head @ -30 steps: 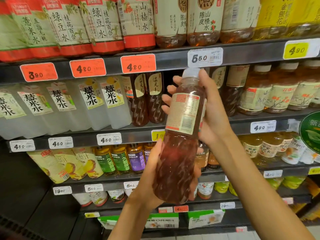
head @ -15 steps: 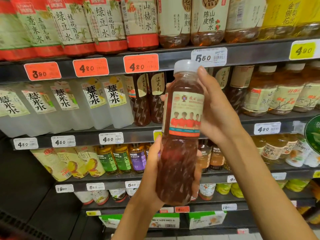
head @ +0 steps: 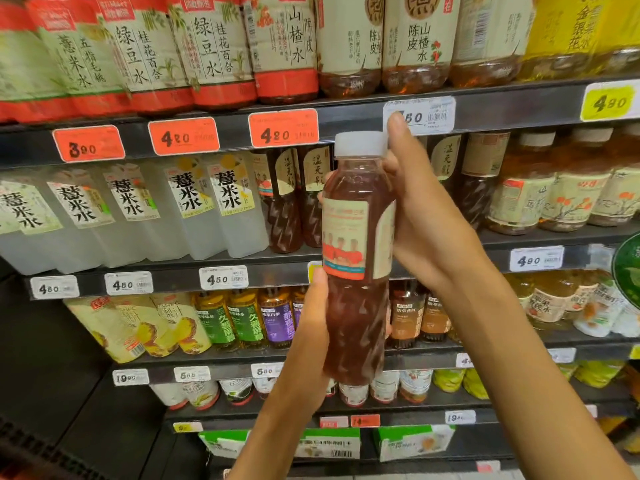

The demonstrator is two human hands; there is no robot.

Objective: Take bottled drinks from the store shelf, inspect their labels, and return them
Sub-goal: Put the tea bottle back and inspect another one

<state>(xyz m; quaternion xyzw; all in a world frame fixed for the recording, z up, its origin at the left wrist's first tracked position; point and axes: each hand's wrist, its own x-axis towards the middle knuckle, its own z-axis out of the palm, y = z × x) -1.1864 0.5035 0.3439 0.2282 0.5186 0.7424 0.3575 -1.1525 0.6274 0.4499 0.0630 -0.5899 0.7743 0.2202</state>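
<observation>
Left hand (head: 308,327) cups the lower body of the bottle (head: 356,271) from below and behind, thumb lying up its left side; fingers mostly hidden behind the bottle. It is closed around the base, and I judge it carries the weight.

Right hand (head: 429,216) wraps the upper half from the right, palm against the bottle's shoulder, one finger raised beside the white cap (head: 360,143). Grip looks loose enough to twist the bottle about its long axis; likely the reason for the two-hand hold, one supporting and one turning.

Bottle is upright, tilted slightly, held in the air in front of the shelf (head: 346,116), touching none of it. Reddish-brown drink, cap on. Label (head: 344,237) faces the camera: a panel with figures in red; its edge wraps round to the right. Print is too blurred to read. Judgement: inspection in progress, return not yet done.

Behind the bottle, on the second tier, stand dark bottles (head: 287,202) of similar twisted shape; the gap behind the hands, near that tier's front edge, is probably the slot to return to. A price tag (head: 426,114) sits on the tier edge above, just behind the raised finger.
</observation>
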